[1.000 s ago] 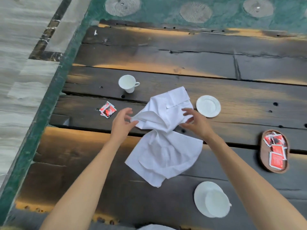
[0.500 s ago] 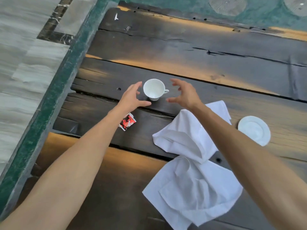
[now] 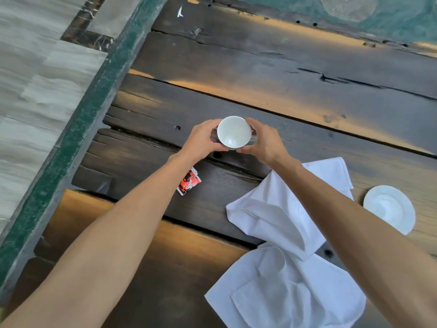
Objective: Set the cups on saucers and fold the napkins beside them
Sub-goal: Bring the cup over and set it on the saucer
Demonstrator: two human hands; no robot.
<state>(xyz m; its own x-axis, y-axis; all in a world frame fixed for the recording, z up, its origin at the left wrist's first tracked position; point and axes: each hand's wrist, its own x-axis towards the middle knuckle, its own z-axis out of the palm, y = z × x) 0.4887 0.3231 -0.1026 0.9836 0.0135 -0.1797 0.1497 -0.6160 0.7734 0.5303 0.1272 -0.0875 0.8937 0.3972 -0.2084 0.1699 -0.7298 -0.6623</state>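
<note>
A small white cup stands upright on the dark wooden table. My left hand grips its left side and my right hand grips its right side, fingers curled round the wall; the handle is hidden. Two crumpled white napkins lie at the lower right, one overlapping the other, partly under my right forearm. An empty white saucer sits at the right edge, apart from the cup.
A few red and white sachets lie on the table just under my left forearm. The table's left edge runs along a green floor border with pale tiles beyond. Knot holes and cracks mark the planks.
Both hands let go of the napkins, reached forward to the cup and closed round it. The view has shifted left and closer.
</note>
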